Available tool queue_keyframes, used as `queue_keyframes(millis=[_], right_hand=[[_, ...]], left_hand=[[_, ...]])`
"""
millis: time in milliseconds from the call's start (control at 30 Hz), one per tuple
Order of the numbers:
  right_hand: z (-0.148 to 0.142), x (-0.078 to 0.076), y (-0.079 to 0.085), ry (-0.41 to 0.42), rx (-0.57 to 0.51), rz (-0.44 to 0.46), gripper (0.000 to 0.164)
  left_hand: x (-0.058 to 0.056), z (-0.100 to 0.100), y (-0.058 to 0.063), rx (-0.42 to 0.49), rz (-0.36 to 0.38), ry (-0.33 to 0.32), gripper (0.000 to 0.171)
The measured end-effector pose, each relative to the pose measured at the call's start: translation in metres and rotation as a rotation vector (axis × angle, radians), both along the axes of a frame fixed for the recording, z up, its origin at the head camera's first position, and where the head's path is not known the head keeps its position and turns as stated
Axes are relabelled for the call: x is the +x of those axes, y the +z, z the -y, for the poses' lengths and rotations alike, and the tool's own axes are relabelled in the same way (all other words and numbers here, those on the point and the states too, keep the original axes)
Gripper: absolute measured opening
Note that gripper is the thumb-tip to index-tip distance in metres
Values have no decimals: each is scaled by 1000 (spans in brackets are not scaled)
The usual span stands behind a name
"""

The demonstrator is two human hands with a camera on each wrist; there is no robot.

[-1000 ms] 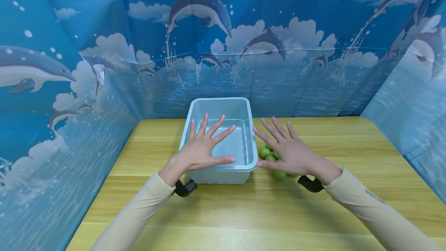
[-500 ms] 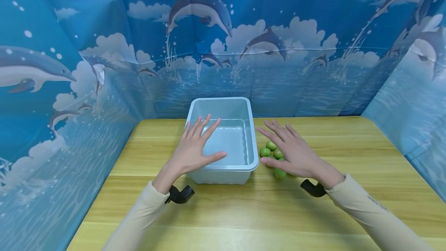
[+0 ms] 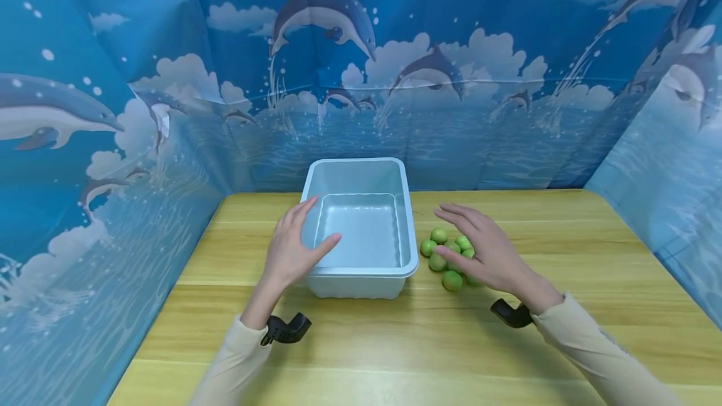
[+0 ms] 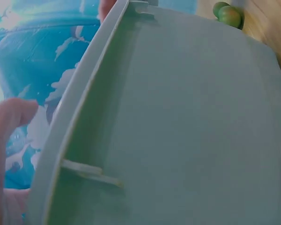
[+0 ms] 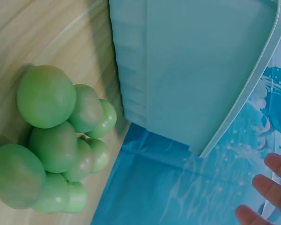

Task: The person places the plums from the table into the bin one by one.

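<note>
A pale blue plastic bin (image 3: 361, 271) stands on the wooden table with nothing inside it. To its right lies a cluster of small round green fruits (image 3: 437, 262), which look like limes or green plums; the right wrist view shows these green fruits (image 5: 47, 96) close up. My left hand (image 3: 290, 249) is at the bin's left rim, thumb apart from the fingers, holding nothing; whether it touches the rim I cannot tell. Above the fruits hovers my right hand (image 3: 491, 252), its fingers extended and holding nothing. It hides part of the cluster.
The wooden table (image 3: 361, 349) extends to both sides and in front of the bin. Blue curtains (image 3: 361, 124) printed with dolphins enclose its back and sides. Each wrist wears a black camera mount, such as the left mount (image 3: 287, 329).
My left hand has moved left and toward me, from over the bin to its left rim. My right hand has shifted slightly right, uncovering more fruits. Both hands' spread fingers have drawn together.
</note>
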State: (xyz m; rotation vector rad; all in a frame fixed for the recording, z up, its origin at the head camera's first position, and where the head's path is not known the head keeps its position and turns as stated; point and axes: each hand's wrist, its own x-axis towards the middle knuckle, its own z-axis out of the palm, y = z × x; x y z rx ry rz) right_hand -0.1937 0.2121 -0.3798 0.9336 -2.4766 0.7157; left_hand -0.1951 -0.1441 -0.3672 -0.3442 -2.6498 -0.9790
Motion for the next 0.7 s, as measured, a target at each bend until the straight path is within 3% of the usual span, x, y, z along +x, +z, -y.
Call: queue_keyframes(millis=[133,267,467,700], right_hand=[[-5,1,-6,-20,-70,7,55],[-10,3,-13,-45,-124,29,51],[-20,4,-25,-86,-185,70,47],[-32,5,-34,-148,-237,104,43]], left_hand=[[0,4,-6,55,22,58,78],[-1,9,-13,132,60,73,75],[-6,14,-21,297,212,63,72],[-12,18,-20,449,367,18,73]])
